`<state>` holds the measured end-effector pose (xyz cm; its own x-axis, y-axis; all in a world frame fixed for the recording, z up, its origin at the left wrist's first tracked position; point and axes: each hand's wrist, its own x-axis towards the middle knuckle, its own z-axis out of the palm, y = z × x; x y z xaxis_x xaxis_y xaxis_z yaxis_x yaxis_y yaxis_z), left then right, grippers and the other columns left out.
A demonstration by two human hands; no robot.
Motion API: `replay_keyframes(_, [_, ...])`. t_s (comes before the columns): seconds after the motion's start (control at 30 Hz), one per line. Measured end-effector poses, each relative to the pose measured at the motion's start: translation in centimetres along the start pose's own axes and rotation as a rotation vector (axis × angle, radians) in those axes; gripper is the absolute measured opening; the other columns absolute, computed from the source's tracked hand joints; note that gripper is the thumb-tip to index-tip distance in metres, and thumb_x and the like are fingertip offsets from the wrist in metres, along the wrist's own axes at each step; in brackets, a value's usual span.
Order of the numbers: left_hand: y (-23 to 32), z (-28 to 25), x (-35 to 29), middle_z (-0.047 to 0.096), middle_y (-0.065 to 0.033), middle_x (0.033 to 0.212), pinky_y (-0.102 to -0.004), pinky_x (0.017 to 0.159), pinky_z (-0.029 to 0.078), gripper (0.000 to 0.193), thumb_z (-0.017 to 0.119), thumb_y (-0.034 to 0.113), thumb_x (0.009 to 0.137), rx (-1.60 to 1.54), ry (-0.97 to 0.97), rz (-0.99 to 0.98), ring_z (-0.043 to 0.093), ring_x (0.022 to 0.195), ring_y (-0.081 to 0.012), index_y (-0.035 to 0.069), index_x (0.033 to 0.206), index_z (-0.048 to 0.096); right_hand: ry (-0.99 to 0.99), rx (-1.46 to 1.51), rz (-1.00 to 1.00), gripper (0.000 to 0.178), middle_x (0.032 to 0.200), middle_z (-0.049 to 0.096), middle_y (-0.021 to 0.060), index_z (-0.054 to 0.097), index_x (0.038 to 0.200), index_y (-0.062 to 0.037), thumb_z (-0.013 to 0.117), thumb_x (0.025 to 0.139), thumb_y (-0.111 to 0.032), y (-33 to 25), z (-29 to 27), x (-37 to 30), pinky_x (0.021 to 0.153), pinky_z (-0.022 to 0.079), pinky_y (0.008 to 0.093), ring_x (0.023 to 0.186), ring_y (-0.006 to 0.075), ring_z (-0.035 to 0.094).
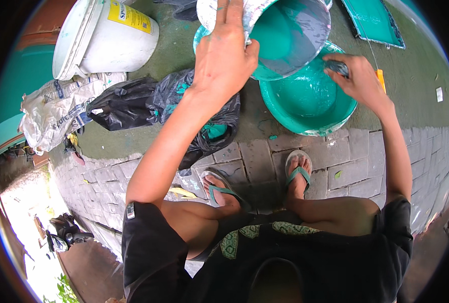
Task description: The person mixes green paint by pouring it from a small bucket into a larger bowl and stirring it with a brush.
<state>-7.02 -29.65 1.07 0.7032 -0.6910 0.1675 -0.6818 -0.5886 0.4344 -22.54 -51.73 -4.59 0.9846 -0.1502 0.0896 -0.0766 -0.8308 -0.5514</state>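
A white bucket (313, 31) lies tipped over the near basin, its mouth facing me and teal paint (272, 33) pooled inside. My left hand (219, 68) grips its left rim, with the thumb at the edge and fingers reaching along the outer wall. Below the bucket's mouth stands a round basin (285, 118), coated in teal paint. At the basin's right side, my right hand (360, 83) is closed around a dark, paint-smeared handle (337, 67). What that handle belongs to cannot be made out.
A large white pail (128, 43) leans at the far left, above a crumpled white sack (58, 108). Black plastic bags (133, 103) with teal smears lie left of the basin. A teal paint tray (373, 22) is at the far right. My sandalled feet (298, 171) rest on grey pavers.
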Motion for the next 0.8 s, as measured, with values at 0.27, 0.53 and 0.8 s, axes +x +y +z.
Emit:
replay_keyframes(0.27, [-0.4,0.0,-0.2,0.026,-0.0278,0.15,-0.051,0.08,0.052,0.078,0.063,0.006,0.076,-0.012,0.007,0.001,0.06,0.093,-0.05,0.0,0.144,0.024,-0.094,-0.053,0.15,0.027,0.06,0.06,0.0185,0.07,0.094,0.0018,0.071,0.081,-0.021,3.7,2.4,-0.5,0.058,0.048,0.0399,0.056,0.0305,0.062])
replay_keyframes(0.53, [0.4,-1.4,-0.1,0.025,-0.0277,0.15,-0.0513,0.08,0.052,0.077,0.062,0.005,0.076,-0.041,-0.048,-0.069,0.061,0.09,-0.049,-0.002,0.143,0.024,-0.179,0.063,0.065,0.026,0.059,0.055,0.0156,0.069,0.095,0.0019,0.07,0.084,-0.022,3.2,4.3,-1.8,0.053,0.041,0.0349,0.053,0.0197,0.053])
replay_keyframes(0.8, [-1.1,-0.9,0.0,0.019,-0.0338,0.149,-0.0504,0.071,0.054,0.083,0.061,0.004,0.077,-0.112,-0.026,0.057,0.062,0.085,-0.0506,-0.001,0.146,0.015,-0.24,0.347,0.246,0.026,0.067,0.063,0.0094,0.068,0.099,0.0028,0.066,0.088,-0.021,2.3,4.2,-2.1,0.058,0.045,0.0325,0.065,0.0156,0.061])
